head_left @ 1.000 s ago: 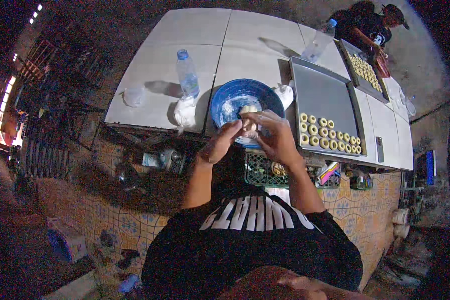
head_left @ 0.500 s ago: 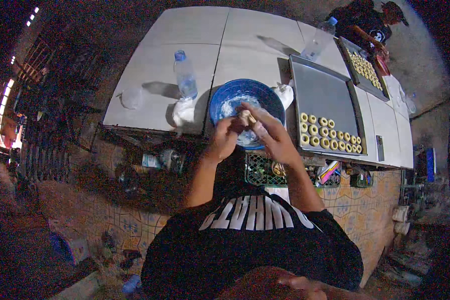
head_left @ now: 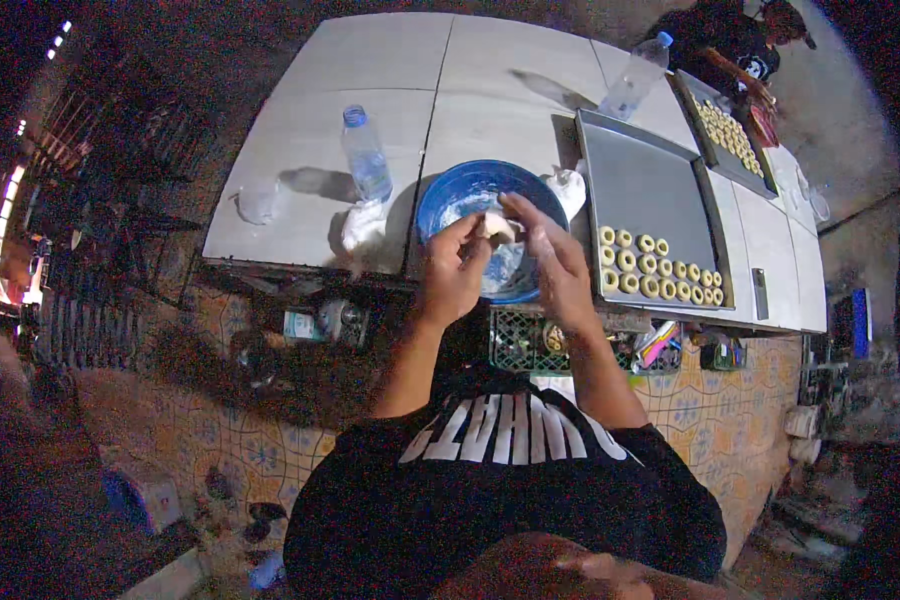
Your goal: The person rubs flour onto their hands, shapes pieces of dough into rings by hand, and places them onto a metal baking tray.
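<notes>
Over a round blue bowl point(head_left: 433, 208), both my hands hold a small pale piece of dough point(head_left: 498, 228). My left hand point(head_left: 452, 275) pinches its left side between thumb and fingers. On the other side my right hand point(head_left: 560, 262) curls its fingers round it; the fingertips are partly hidden. White flour point(head_left: 510, 262) coats the bowl's inside. Just right of the bowl lies a metal tray point(head_left: 642, 180), with rows of small ring-shaped dough pieces point(head_left: 648, 265) along its near side.
A plastic bottle point(head_left: 367, 160) and white bundles point(head_left: 366, 224) stand left of the bowl. Farther right are another bottle point(head_left: 634, 80), a phone-like dark object point(head_left: 760, 293) and a second filled tray point(head_left: 730, 140), where another person point(head_left: 735, 55) works. Below the table edge sits a green crate point(head_left: 515, 345).
My hands have drawn slightly apart and turned, so more of the dough shows between the fingertips. The rings on the tray have not moved.
</notes>
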Available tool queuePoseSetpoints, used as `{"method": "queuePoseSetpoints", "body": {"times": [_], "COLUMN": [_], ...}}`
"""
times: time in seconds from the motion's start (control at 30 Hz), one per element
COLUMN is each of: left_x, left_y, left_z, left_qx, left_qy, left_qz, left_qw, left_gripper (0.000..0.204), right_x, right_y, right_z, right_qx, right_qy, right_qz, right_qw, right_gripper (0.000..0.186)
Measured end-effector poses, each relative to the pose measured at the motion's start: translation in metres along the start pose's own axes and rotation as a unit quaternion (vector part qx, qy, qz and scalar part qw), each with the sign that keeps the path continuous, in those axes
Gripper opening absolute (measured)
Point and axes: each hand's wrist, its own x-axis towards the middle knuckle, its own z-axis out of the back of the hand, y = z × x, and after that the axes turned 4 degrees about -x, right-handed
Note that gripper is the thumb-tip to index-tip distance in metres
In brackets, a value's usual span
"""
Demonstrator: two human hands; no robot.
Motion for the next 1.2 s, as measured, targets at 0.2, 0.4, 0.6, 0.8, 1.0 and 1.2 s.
{"method": "queuePoseSetpoints", "body": {"times": [0.2, 0.4, 0.6, 0.8, 1.0, 1.2], "left_x": [-0.001, -0.008, -0.009, -0.006, -0.012, -0.016], "left_y": [-0.013, -0.013, -0.010, -0.001, -0.005, -0.023], "left_z": [-0.005, 0.000, 0.001, -0.002, -0.001, 0.003], "left_qx": [0.140, -0.008, -0.083, -0.030, 0.016, 0.078], "left_qy": [0.014, 0.097, 0.026, -0.056, -0.095, -0.097], "left_qz": [-0.105, -0.011, -0.025, -0.034, -0.030, 0.035], "left_qw": [0.984, 0.995, 0.996, 0.997, 0.995, 0.992], "left_gripper": [0.048, 0.050, 0.034, 0.024, 0.020, 0.030], "right_x": [-0.003, 0.000, -0.001, -0.007, -0.015, -0.013], "right_y": [0.003, 0.007, 0.005, 0.013, 0.023, 0.022], "right_z": [-0.007, -0.009, -0.004, -0.005, -0.016, -0.008], "right_qx": [-0.097, -0.242, -0.203, -0.088, -0.282, -0.198], "right_qy": [-0.051, -0.126, -0.022, 0.034, 0.014, 0.029], "right_qz": [-0.010, 0.073, 0.052, -0.023, 0.062, -0.098], "right_qw": [0.994, 0.959, 0.977, 0.995, 0.957, 0.975], "right_gripper": [0.042, 0.028, 0.046, 0.064, 0.048, 0.058]}}
